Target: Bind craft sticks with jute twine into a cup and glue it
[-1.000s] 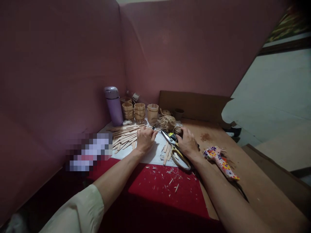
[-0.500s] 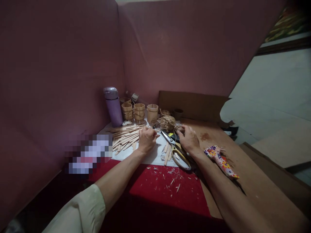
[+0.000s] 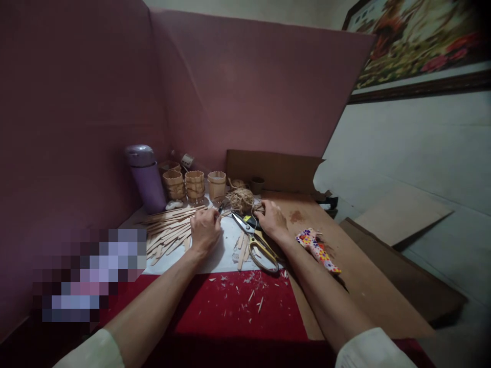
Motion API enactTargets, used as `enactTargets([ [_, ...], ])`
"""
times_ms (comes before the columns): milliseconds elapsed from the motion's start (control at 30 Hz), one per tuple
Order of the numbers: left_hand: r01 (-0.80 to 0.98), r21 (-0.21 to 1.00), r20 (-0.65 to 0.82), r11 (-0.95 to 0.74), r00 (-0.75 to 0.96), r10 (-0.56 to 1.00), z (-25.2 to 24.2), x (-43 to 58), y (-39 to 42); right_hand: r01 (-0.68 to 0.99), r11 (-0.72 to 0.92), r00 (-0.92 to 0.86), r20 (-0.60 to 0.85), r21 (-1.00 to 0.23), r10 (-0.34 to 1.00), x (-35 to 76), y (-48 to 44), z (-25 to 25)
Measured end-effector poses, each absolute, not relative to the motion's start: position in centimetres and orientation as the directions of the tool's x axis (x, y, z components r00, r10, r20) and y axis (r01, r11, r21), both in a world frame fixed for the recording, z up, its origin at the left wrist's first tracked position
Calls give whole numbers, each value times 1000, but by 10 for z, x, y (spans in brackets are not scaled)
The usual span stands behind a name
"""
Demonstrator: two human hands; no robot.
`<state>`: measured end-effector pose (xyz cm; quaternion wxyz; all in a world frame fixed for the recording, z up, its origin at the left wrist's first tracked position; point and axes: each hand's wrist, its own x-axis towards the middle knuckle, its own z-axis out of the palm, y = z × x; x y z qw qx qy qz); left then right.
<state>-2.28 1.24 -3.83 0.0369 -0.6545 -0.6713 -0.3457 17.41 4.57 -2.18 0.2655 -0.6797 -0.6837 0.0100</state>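
Observation:
My left hand (image 3: 205, 231) is closed at the right end of a pile of wooden craft sticks (image 3: 172, 227). What its fingers hold is hidden. My right hand (image 3: 271, 221) has its fingers curled round a small coil of twine (image 3: 259, 208), just right of the ball of jute twine (image 3: 241, 200). Between the hands lie scissors (image 3: 256, 244) with yellow-and-dark handles, their blades pointing away from me. A few loose sticks (image 3: 241, 250) rest beside them on white paper.
Several stick-covered cups (image 3: 195, 187) stand at the back beside a purple bottle (image 3: 147, 179). A flower-patterned glue gun (image 3: 317, 250) lies on the cardboard (image 3: 356, 291) at right. Wood scraps litter the red cloth (image 3: 245, 317). A pink partition (image 3: 245, 92) rises behind.
The view has turned to the right, so everything sits further left and more of the framed picture shows. Both hands keep nearly the same places among the things.

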Motion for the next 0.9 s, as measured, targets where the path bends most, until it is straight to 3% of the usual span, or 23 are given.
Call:
enactTargets([
  [200,886,459,488,-63,-193,851,-41,-25,17,899,110,71,388,-424,919,179,42,-30],
  [467,774,631,430,-44,-303,851,-13,-47,45,931,141,16,422,-338,906,177,41,-35],
  [633,837,547,352,15,-246,903,13,-48,78,925,144,71,532,-352,844,177,42,-38],
  [733,884,460,306,77,-240,921,6,-39,94,914,184,83,611,-362,787,177,41,-37],
  [900,907,417,299,61,-200,933,-12,-29,107,904,225,68,642,-364,763,178,39,-35],
])
